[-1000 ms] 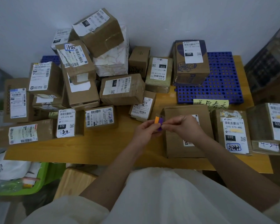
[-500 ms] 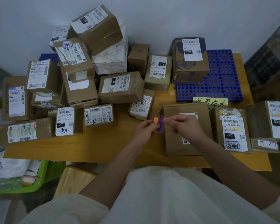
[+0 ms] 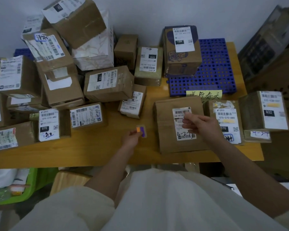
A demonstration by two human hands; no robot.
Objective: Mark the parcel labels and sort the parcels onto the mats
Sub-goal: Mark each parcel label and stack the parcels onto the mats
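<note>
Hands now separated: left hand [image 3: 131, 136] pinching sticker sheet [image 3: 141, 131] left of parcel [image 3: 180, 125]; right hand [image 3: 201, 125] moved onto parcel label [image 3: 183, 123], pinching something unclear. Marking under way; sorting pending.

Centre of frame: left hand [image 3: 131, 139] pinches a small sticker sheet [image 3: 141, 130] with orange and purple tabs above the wooden table [image 3: 97, 147]. Right of centre: right hand [image 3: 202, 125], fingers curled, over the label [image 3: 183, 124] of a flat brown parcel [image 3: 165, 130].
</note>
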